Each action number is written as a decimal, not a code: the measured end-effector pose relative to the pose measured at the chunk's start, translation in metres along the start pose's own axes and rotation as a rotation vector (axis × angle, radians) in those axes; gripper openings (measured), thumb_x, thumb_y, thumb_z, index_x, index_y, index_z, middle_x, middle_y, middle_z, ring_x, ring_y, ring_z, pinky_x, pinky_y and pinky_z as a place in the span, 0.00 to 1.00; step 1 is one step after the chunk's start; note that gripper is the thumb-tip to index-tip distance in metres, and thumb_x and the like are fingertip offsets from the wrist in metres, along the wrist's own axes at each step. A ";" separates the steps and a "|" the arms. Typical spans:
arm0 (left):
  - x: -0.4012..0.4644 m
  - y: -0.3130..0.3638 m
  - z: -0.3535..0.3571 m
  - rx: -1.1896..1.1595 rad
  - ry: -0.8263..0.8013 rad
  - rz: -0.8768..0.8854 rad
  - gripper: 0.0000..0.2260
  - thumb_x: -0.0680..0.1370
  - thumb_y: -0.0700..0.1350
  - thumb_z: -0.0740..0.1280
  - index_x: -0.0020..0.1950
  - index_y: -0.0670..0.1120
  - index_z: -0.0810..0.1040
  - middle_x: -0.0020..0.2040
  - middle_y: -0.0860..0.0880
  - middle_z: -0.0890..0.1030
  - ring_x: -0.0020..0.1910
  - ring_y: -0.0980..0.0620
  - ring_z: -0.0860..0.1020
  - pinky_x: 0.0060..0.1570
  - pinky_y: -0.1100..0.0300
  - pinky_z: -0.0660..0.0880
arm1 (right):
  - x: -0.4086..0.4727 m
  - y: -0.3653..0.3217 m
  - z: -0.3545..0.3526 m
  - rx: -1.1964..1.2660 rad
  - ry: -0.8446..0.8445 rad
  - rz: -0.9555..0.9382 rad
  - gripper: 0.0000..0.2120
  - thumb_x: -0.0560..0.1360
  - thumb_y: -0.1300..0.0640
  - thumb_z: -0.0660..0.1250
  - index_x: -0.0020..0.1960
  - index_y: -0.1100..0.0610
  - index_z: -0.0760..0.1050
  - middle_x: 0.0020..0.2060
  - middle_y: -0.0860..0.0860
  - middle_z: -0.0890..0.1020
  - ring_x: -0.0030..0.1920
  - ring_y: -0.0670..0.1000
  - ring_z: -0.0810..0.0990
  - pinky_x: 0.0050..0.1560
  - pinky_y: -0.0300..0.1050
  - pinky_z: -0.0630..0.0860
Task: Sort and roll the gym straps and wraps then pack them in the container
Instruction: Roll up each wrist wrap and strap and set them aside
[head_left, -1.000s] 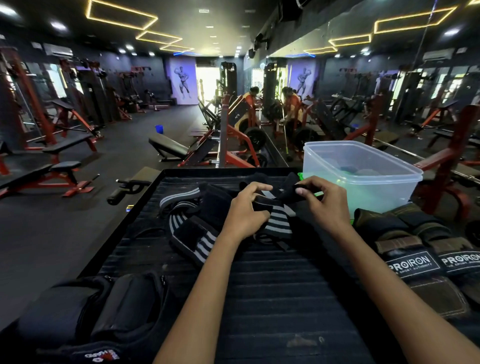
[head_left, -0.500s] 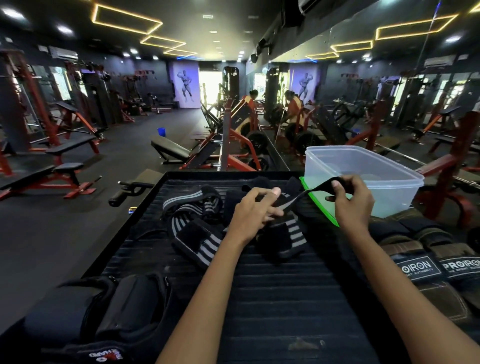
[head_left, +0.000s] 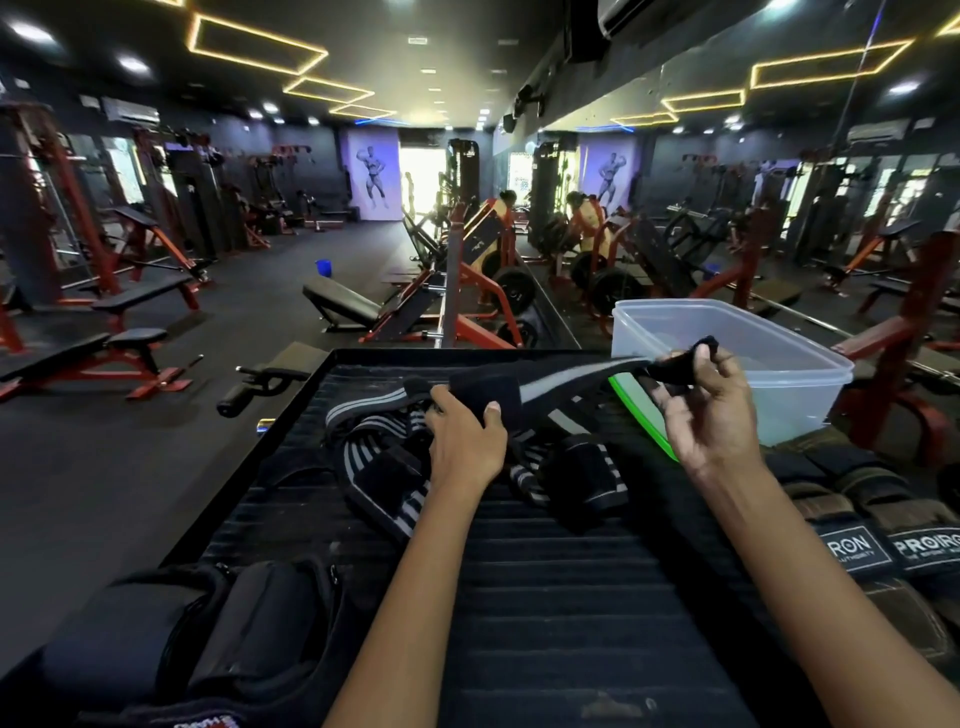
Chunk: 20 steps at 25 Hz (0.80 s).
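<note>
The left hand (head_left: 467, 441) grips the black padded end of a black wrist wrap with grey stripes (head_left: 566, 382), fingers curled round it, above the middle of the black ribbed rubber platform (head_left: 545, 597). The right hand (head_left: 711, 410) pinches the wrap's other end between thumb and fingertips, raised in front of the near wall of the clear plastic rectangular container (head_left: 779, 395). The wrap is stretched taut between the two hands, clear of the platform.

A loose heap of black-and-grey striped wraps (head_left: 374, 457) lies on the platform under the left hand, toward the far edge. The container stands at the far right corner, open-topped, on a green lid (head_left: 639, 410).

Brown and black padded straps with white lettering (head_left: 883, 540) lie along the right edge. Black padded straps (head_left: 208, 649) occupy the near left corner.
</note>
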<state>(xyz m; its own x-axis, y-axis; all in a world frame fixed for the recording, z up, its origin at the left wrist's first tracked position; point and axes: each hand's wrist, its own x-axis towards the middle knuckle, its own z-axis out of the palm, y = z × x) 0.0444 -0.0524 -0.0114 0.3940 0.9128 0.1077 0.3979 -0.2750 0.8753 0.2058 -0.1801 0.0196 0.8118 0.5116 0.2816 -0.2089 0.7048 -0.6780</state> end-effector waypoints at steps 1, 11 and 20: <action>0.003 -0.001 0.001 -0.027 -0.022 -0.010 0.26 0.80 0.56 0.59 0.71 0.44 0.55 0.67 0.39 0.68 0.56 0.41 0.75 0.49 0.53 0.71 | 0.000 -0.002 -0.001 0.096 -0.052 0.076 0.06 0.79 0.61 0.59 0.43 0.55 0.69 0.33 0.49 0.77 0.38 0.46 0.78 0.50 0.49 0.81; 0.007 -0.001 -0.001 -0.593 -0.318 -0.365 0.43 0.69 0.56 0.74 0.74 0.41 0.55 0.60 0.40 0.76 0.53 0.43 0.80 0.38 0.50 0.81 | -0.039 0.014 0.022 0.097 -0.999 0.621 0.08 0.68 0.63 0.68 0.44 0.64 0.73 0.28 0.51 0.69 0.27 0.46 0.65 0.32 0.37 0.66; 0.007 0.009 -0.009 -1.016 -0.192 -0.059 0.14 0.71 0.31 0.62 0.56 0.36 0.76 0.46 0.39 0.80 0.44 0.43 0.80 0.44 0.53 0.78 | -0.029 0.006 0.017 -0.165 -0.716 0.468 0.20 0.67 0.49 0.70 0.47 0.65 0.73 0.29 0.55 0.67 0.28 0.51 0.66 0.32 0.47 0.76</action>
<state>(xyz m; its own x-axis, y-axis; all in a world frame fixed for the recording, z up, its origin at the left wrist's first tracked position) 0.0431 -0.0457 0.0014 0.5575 0.8285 0.0526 -0.4309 0.2346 0.8714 0.1721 -0.1823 0.0190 0.1121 0.9560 0.2709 -0.3092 0.2927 -0.9048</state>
